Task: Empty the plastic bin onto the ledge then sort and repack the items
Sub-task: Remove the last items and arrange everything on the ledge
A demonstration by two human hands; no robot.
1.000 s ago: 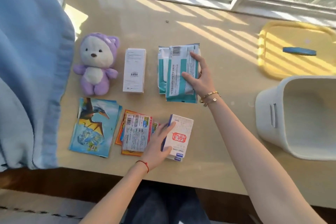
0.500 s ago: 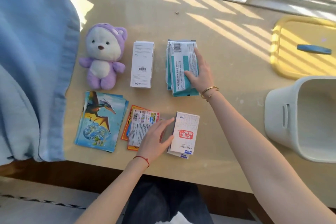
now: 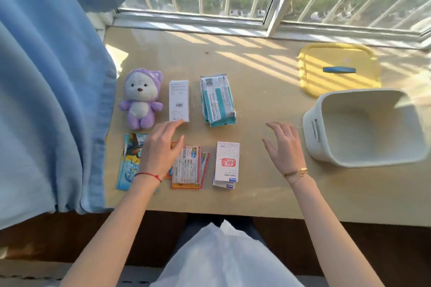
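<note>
The white plastic bin (image 3: pixel 313 123) lies tipped on its side at the right of the ledge, with nothing visible inside. Laid out in rows are a purple plush bear (image 3: pixel 140 98), a tall white box (image 3: pixel 179 100), teal and white pouches (image 3: pixel 217 101), dinosaur cards (image 3: pixel 130 161), orange-edged packets (image 3: pixel 190 168) and small white boxes with a red stamp (image 3: pixel 227 163). My left hand (image 3: pixel 161 149) hovers with relaxed fingers over the cards and packets, fingertips near the tall box. My right hand (image 3: pixel 285 144) hangs open above bare ledge, between the small boxes and the bin.
The yellow lid (image 3: pixel 338 81) with a blue handle lies behind the bin near the window. A blue curtain (image 3: pixel 46 100) hangs over the ledge's left end. The window frame and bars run along the back. The ledge's front edge is just below the small boxes.
My right hand has let go of the teal pouches and drawn back to the right. My left hand lifted off the small boxes and moved left. The view has tilted up.
</note>
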